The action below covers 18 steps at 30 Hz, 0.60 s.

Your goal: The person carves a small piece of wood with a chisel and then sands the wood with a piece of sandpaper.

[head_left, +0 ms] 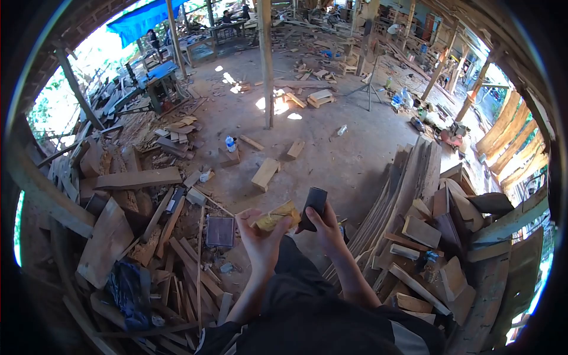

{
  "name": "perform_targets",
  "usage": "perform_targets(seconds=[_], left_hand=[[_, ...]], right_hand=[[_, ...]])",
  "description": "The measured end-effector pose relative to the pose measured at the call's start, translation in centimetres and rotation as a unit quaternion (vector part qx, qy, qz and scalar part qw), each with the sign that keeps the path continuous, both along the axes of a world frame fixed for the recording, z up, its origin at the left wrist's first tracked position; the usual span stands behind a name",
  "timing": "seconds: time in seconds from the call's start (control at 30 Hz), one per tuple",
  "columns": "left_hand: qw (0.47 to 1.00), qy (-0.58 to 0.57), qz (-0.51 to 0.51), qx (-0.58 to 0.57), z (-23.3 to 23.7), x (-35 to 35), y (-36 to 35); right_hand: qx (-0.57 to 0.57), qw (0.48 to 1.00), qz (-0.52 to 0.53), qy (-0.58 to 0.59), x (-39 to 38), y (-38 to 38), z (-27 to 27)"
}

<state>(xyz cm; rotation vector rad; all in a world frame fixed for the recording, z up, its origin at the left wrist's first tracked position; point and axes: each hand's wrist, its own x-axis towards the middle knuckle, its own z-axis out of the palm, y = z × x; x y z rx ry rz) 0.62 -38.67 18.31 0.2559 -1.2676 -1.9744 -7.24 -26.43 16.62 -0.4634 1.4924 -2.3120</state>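
In front of my lap, my left hand [260,239] grips a yellowish piece of wood [277,218], with the thumb across its face. Just to the right, my right hand [325,228] is closed around a dark, flat block [314,207] that stands upright. The dark block is beside the right end of the yellowish piece; whether they touch is hard to tell. Fine markings on the yellowish piece are too small to make out.
Wood scraps [136,178] are piled at left, with stacked boards [408,177] and offcuts [422,231] at right. A wooden post [266,65] stands ahead. Loose blocks [265,174] and a bottle [230,143] sit on the floor. People [155,44] are far back.
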Motion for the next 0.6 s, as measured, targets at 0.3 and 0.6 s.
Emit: perform_targets(seconds=[0.3,0.6], left_hand=[[0.981,-0.126,-0.041,-0.142,-0.2,1.3,-1.5],[0.997,-0.054,0.005,-0.056,-0.4,1.4,-1.8]], right_hand=[[0.250,0.936,-0.128,0.213,2.2,-0.8,2.3],[0.250,0.906,-0.162,0.301,2.9,-2.0,2.0]])
